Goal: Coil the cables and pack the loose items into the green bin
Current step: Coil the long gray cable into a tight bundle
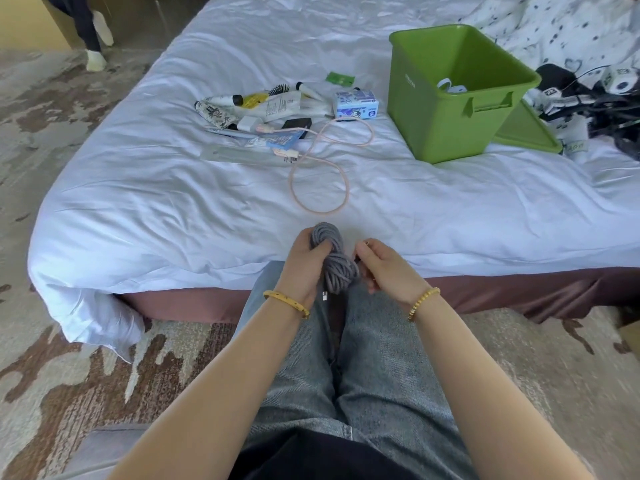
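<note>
Grey cable is bundled into a tight coil at 6 o'clock, held over the person's lap just off the bed edge. Left hand grips the upper loops, fingers curled round the bundle; right hand pinches what looks like the free end beside the coil, fingers curled, though the end itself is too small to make out. One plug dangles below the coil. Pink cable lies loose in open loops mid-bed at 12 o'clock, not yet coiled. Green bin sits at 1 o'clock, open, something white already inside, its lid lying beside it. Loose pile at 11 o'clock: tubes, a charger, a blue-and-white pack, a small green packet. Risks: if the left grip relaxes before the tail is tucked, the coil likely springs apart; the dangling plug could snag on the jeans or bed edge on the way to the bin; pink cable runs into the pile, so pulling it may drag items along. Writing: pale embossed mark on the bin wall and print on the tubes and the pack, all too small to read.
</note>
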Motion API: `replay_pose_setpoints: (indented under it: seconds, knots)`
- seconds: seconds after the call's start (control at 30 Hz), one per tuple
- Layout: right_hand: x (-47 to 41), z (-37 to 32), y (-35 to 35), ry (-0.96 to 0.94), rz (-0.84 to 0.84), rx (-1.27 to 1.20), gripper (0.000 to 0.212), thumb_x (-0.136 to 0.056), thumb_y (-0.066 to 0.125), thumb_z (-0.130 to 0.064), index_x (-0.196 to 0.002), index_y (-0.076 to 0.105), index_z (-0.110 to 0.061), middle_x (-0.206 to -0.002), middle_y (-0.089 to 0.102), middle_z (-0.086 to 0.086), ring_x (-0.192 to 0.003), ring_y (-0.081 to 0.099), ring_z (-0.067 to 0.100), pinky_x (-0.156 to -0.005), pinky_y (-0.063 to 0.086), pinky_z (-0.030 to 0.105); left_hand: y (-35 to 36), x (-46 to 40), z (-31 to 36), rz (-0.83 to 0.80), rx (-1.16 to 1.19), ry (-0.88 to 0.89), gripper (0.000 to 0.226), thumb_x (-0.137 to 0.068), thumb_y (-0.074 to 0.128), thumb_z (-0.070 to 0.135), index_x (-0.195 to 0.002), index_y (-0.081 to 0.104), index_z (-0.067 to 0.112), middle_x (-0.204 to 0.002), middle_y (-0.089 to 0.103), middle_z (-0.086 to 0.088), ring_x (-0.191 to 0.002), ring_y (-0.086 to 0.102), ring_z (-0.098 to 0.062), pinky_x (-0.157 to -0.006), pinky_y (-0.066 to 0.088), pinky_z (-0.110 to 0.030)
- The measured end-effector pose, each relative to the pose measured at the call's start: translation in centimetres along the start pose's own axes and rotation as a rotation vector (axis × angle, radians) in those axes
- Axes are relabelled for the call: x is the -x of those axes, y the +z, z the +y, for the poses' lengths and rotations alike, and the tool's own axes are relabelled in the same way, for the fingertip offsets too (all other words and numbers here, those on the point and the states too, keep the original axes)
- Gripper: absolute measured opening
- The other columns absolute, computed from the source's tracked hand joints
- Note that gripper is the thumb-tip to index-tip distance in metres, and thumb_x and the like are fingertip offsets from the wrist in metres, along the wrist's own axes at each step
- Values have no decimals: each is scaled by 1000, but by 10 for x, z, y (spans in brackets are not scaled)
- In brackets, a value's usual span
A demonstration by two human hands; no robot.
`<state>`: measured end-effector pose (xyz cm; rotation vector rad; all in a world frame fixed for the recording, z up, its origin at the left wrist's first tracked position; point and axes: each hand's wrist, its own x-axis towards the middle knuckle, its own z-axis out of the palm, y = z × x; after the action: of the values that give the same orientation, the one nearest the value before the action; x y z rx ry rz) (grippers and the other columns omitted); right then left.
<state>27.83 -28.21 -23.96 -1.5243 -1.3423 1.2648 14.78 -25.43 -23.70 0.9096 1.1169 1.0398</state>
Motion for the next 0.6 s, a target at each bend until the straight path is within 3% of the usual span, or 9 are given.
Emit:
replay_pose_setpoints:
  seconds: [0.1,0.27,0.37,0.47,0.6]
  knots:
    - [2,8,0,36,-116,-190,21,-97,43,-21,-80,54,-15,-56,45,-5,-42,41,4,-43,36,15,-9,-4,0,10,-58,-32,11,-95,43,4,-103,47,11,-103,54,-15,-94,58,-28,-84,50,-43]
    - [-2,12,1,72,79,-484,24,-97,44,-17,-74,51,-14,-45,44,-10,-37,38,3,-36,27,14,-15,2,-3,-132,-127,-130,8,-98,41,22,-90,41,24,-94,59,-5,-63,67,-14,-49,54,-29]
    - [-4,11,-1,93,138,-478,28,-98,43,-21,-71,48,-15,-47,39,-4,-37,35,5,-35,24,15,-16,5,-4,-238,-186,-139,8,-98,42,22,-91,42,27,-93,60,-1,-61,68,-7,-46,52,-23]
    - [-4,12,-4,98,167,-306,28,-98,43,-23,-72,49,-16,-52,36,-3,-37,33,5,-38,24,15,-20,3,-2,-326,-549,11,14,-95,44,18,-89,45,31,-92,56,5,-74,59,-4,-48,49,-14]
    - [-8,13,0,112,181,-229,28,-97,44,-25,-71,51,-16,-53,37,-3,-38,35,5,-40,28,16,-17,2,1,-282,-806,208,4,-92,42,15,-95,42,13,-75,46,2,-66,45,-14,-50,40,-21]
